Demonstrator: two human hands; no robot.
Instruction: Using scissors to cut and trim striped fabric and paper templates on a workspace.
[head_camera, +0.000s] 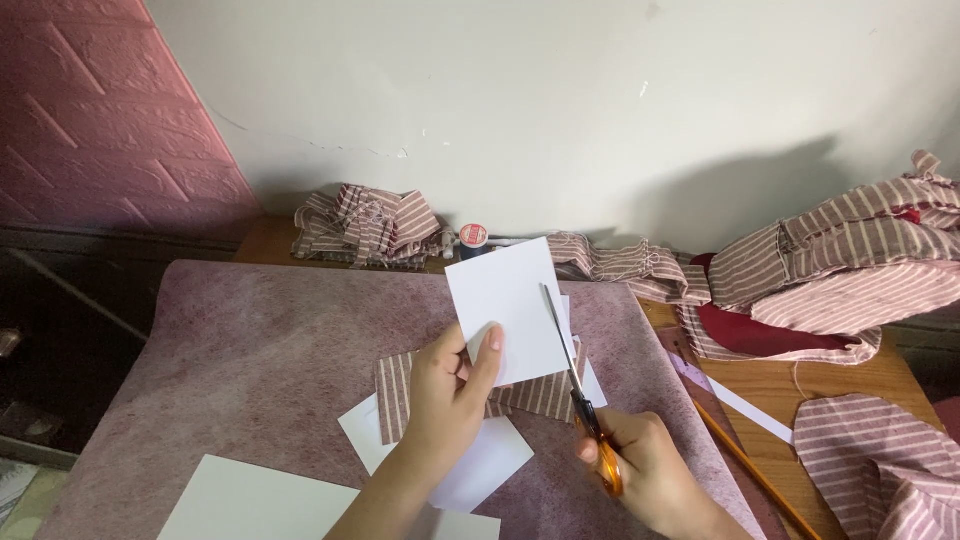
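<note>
My left hand (452, 395) pinches a white square of paper (505, 300) by its lower edge and holds it upright above the table. In my right hand (640, 465) is a pair of orange-handled scissors (585, 400), whose blades run up along the paper's right edge. Under the paper lies a striped pink-and-white fabric piece (395, 395) on top of other white paper sheets (490, 460).
A mauve felt mat (260, 350) covers the wooden table (800, 385). Striped fabric scraps (365, 225) and a thread spool (473, 236) sit at the back. More striped cloth (850, 260) and a dark red piece (745, 330) lie at right, beside a pencil (745, 465).
</note>
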